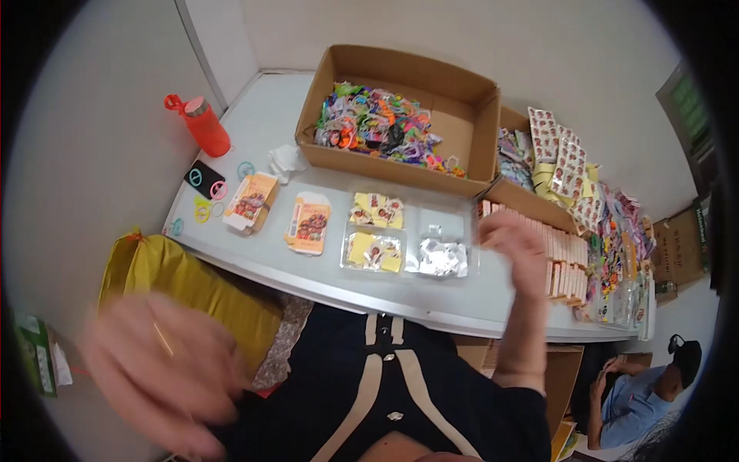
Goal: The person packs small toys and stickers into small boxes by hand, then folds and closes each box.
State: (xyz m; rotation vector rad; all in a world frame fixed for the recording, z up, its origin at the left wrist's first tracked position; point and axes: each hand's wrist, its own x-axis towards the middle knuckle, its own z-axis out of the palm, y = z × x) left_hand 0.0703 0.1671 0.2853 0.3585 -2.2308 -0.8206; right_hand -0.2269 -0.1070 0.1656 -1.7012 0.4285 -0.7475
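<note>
Presumably for reach, the divided tray [449, 212] sits near the desk's [489, 296] front edge; blur hides whether the left hand [158, 369] or right hand [514, 240] grips anything.

No wording can be read with certainty: the print on the two orange boxes [312, 223] is too small, and the dark characters on the brown carton [681, 250] and pale lettering on the dark strip [702, 222] beside it are blurred.
</note>
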